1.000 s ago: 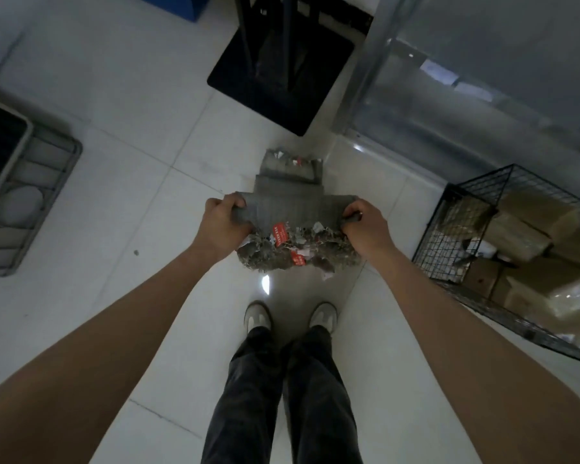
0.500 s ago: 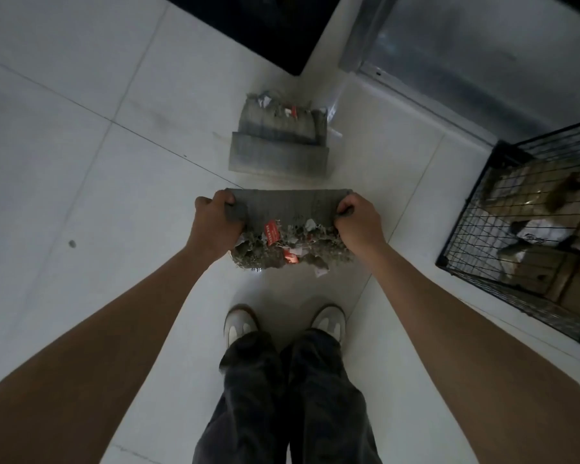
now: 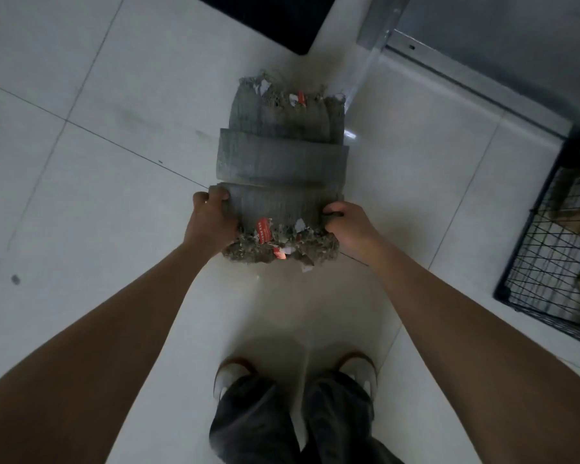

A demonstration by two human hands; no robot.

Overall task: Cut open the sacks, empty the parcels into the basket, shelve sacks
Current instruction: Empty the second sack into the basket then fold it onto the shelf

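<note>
I hold a folded grey woven sack (image 3: pixel 275 209) in front of me, low over the white floor. My left hand (image 3: pixel 210 221) grips its left end and my right hand (image 3: pixel 347 226) grips its right end. Its frayed edge with red and white label scraps hangs toward me. Just beyond it, a second folded grey sack (image 3: pixel 282 139) lies on the floor, its frayed end pointing away. The held sack's far edge meets or overlaps that one. At the right edge stands a black wire basket (image 3: pixel 529 262) with brown parcels inside.
A metal shelf post (image 3: pixel 379 25) and its low rail run across the upper right. A black mat or base (image 3: pixel 282 18) lies at the top centre. My two shoes (image 3: pixel 295 373) stand on the tiles below the sacks.
My hands have carried the held sack forward and down until it reaches the sack on the floor. The view has tilted lower and closer to the floor.
</note>
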